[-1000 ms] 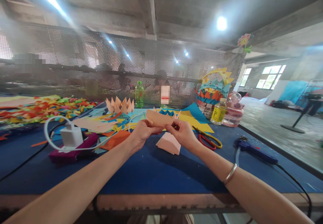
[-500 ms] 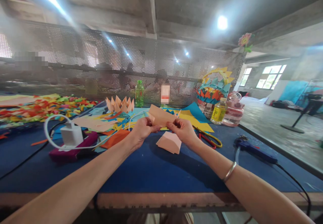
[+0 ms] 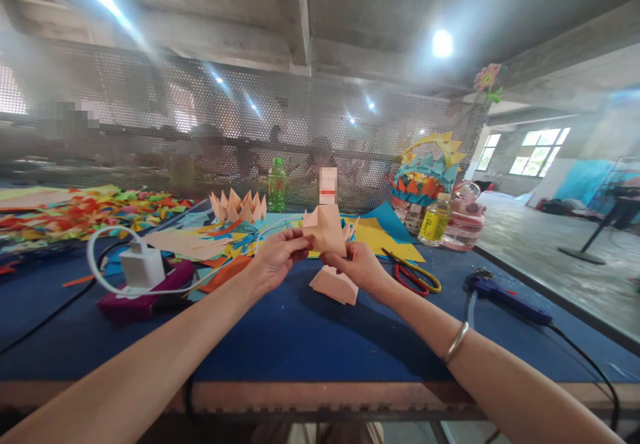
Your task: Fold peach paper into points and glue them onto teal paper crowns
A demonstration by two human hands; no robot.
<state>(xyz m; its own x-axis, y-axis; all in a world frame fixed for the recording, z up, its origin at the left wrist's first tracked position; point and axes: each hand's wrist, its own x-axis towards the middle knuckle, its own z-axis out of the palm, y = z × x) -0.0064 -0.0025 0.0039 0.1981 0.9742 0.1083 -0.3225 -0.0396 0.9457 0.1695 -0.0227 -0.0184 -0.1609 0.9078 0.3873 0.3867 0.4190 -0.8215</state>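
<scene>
A piece of peach paper [image 3: 327,229] is held up between my two hands above the blue table, its surface creased. My left hand [image 3: 283,254] pinches its left edge between thumb and fingers. At the lower right edge, my right hand [image 3: 357,264] grips the same paper, its fingers partly hidden. Just below lies a small stack of peach paper pieces [image 3: 334,285] on the table, partly covered by my right hand. Red-and-yellow-handled scissors [image 3: 413,276] rest to the right of that hand.
A peach folded-paper crown [image 3: 237,207] and a green bottle [image 3: 277,185] stand behind. On the left are a purple power strip [image 3: 145,294] with a white charger and a pile of coloured paper bits [image 3: 100,214]. At right lie a blue glue gun [image 3: 510,301], a yellow-labelled bottle [image 3: 433,221] and a pink jug [image 3: 465,221].
The peach paper has turned from lying wide to standing more upright, and a crease now shows. My left hand has dropped slightly, and my right hand has shifted lower on the paper.
</scene>
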